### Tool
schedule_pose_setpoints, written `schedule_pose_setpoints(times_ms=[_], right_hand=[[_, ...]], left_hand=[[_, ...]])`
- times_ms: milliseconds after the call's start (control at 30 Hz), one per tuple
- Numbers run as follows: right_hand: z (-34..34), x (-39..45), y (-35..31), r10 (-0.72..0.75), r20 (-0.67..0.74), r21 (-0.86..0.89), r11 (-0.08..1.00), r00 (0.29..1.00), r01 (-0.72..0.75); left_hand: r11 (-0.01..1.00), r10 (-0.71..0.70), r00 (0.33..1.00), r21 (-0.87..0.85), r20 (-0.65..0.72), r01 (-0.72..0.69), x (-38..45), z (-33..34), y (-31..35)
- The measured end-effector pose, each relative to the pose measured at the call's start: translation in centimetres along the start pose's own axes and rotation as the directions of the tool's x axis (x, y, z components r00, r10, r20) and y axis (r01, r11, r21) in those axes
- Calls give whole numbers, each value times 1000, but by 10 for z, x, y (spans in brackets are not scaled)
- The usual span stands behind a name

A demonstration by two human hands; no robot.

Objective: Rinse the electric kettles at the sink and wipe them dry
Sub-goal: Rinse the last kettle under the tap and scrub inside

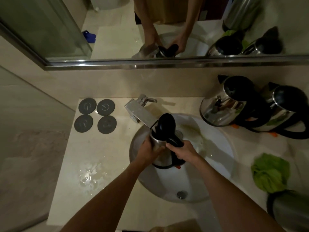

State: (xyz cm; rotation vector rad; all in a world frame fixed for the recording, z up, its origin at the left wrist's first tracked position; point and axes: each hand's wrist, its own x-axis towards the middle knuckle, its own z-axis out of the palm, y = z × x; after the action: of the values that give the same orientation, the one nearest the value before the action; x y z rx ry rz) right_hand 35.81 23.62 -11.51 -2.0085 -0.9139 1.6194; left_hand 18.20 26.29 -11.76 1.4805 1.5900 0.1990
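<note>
- We hold a shiny steel electric kettle with a black lid and handle (161,151) over the white oval sink basin (220,148), its open top tipped up toward the spout of the square chrome tap (138,113).
- Our left hand (150,150) wraps around the steel body on its left side, fingers curled against the metal.
- Our right hand (183,150) grips the black handle, fingers closed round it, thumb on top.
- The kettle's black lid stands flipped up, just beside the tap's spout; we cannot tell whether water is running.
- Two more steel kettles with black handles stand on the pale stone counter (103,148) to the right of the tap, side by side and touching or nearly so: the nearer kettle (224,104) and the farther-right kettle (287,111).
- A crumpled green cloth (269,173) lies on the counter to the right of the basin.
- A dark cylindrical steel vessel (291,210) sits at the lower right edge, just beside the cloth.
- Four round grey coasters (95,115) lie in a two-by-two square on the counter left of the tap.
- A puddle of water (88,176) glistens on the counter left of the basin.
- The wall mirror (150,30) above reflects our arms and the kettles.
</note>
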Motion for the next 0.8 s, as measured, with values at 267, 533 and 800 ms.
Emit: schedule_pose_setpoints(times_ms=[267,533,800], right_hand=[[-14,13,-21,-43,-13,-26,999,999,42],[-21,18,-30,-29,54,-146,989,998,37],[-21,18,-35,21,129,-207,978,991,6]], left_hand=[[1000,-28,999,8,30,28,8,-5,0],[998,-62,998,7,18,62,7,-2,-7],[1000,-23,1000,2,13,23,9,-3,-15]])
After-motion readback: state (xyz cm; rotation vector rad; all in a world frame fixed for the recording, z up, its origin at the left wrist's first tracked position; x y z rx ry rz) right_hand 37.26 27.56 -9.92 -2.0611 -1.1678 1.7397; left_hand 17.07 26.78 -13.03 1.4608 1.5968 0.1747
